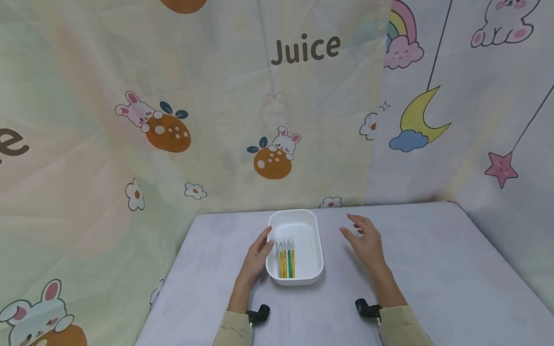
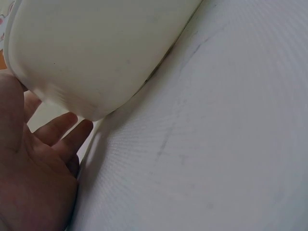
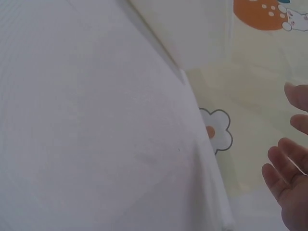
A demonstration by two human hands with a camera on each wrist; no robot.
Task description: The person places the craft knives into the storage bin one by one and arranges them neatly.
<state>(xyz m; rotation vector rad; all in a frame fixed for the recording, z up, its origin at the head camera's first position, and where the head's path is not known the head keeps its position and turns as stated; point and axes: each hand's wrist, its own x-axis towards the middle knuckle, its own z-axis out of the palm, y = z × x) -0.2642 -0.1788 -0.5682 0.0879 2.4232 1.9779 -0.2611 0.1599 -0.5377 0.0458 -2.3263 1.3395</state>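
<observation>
A white rounded tray [image 1: 308, 250] sits on the table. Inside it, along the left side, several slim pen-like sticks [image 1: 287, 259] lie side by side, with yellow and green bodies and pale, pointed far ends. My left hand [image 1: 256, 259] holds the tray by its left wall, thumb at the rim. From the left wrist, the tray [image 2: 101, 53] looms large and the fingers of the left hand [image 2: 43, 154] bend against its side. My right hand [image 1: 367, 240] hovers right of the tray, apart from it, fingers loosely spread and holding nothing; the right wrist view shows these fingers [image 3: 284, 166] too.
A white cloth covers the table [image 1: 433, 269]. Behind it hangs a printed curtain [image 1: 225, 115] with rabbits, oranges and flowers, meeting the table's back edge. Each wrist bears a small black camera, one on the left [image 1: 258, 314] and one on the right [image 1: 367, 308].
</observation>
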